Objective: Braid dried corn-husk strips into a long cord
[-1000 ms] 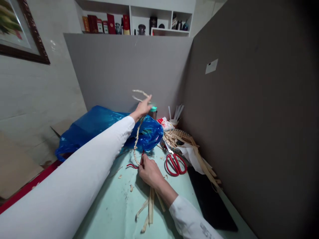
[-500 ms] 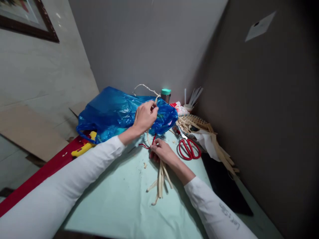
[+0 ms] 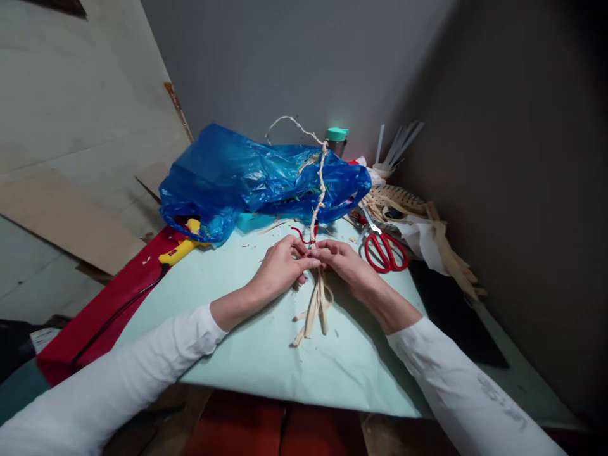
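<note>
A pale braided straw cord (image 3: 322, 180) runs up from my hands over a blue plastic bag (image 3: 256, 177) and curls at its far end. My left hand (image 3: 280, 269) and my right hand (image 3: 344, 263) meet on the pale green sheet (image 3: 247, 342), both pinching the cord's near end where the braid stops. Loose flat straw strips (image 3: 316, 310) fan out toward me below my fingers. A thin red string (image 3: 300, 233) lies just beyond my fingertips.
Red-handled scissors (image 3: 384, 248) lie right of my right hand. Beyond them sit a woven straw piece (image 3: 399, 201), white cloth (image 3: 422, 234) and a cup of sticks (image 3: 384, 166). A teal-lidded bottle (image 3: 336, 139) stands behind the bag. A yellow tool (image 3: 183, 248) rests at left.
My left hand came down from the raised cord end to the table and joined my right hand at the braid. The cord's far end now lies over the blue bag. The view tilted downward.
</note>
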